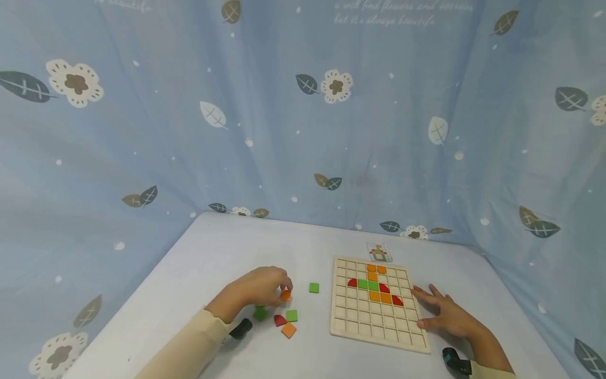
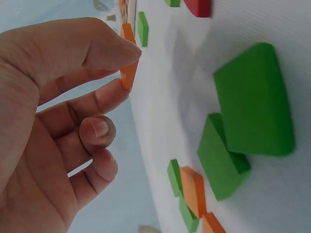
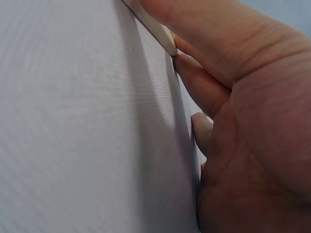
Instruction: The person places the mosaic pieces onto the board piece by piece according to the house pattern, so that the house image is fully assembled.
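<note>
Between thumb and fingertips my left hand [image 1: 261, 286] pinches an orange square tile [image 2: 128, 58], lifted off the table in the left wrist view. Under and beside this hand lie green tiles [image 1: 260, 313], a red quarter-round tile [image 1: 280, 320] and another orange square tile [image 1: 289, 330]. My right hand [image 1: 445, 315] rests at the right edge of a wooden grid board [image 1: 360, 331], thumb and fingers spread and touching its rim. On the board, orange, green and red tiles [image 1: 374, 286] form a figure in the upper middle cells.
A small patterned card [image 1: 379, 252] lies behind the board. One green square tile [image 1: 314, 288] sits alone between the left hand and the board. A blue curtain [image 1: 265, 131] with leaves and flowers encloses the white table [image 1: 227, 237] at the back and sides.
</note>
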The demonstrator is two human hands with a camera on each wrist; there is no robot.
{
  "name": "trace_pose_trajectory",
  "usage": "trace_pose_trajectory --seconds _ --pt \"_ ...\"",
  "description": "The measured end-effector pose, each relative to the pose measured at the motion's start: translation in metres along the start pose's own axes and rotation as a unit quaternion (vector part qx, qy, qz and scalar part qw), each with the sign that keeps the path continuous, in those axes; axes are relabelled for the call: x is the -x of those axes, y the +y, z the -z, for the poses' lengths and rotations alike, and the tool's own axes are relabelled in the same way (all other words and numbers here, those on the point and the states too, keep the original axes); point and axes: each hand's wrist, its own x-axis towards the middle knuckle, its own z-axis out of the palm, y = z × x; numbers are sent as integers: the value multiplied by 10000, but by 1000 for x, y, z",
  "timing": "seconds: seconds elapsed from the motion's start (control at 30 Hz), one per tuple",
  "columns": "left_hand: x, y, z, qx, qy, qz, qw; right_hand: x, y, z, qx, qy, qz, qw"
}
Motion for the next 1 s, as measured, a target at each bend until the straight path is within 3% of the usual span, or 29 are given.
trace_pose_trajectory --seconds 0.7,1.0 --pt "-48 25 3 -298 88 -536 9981 2 0 2 -24 64 -130 9999" --pt "-69 31 -2 -281 143 -772 9965 -1 1 0 -197 108 172 9996"
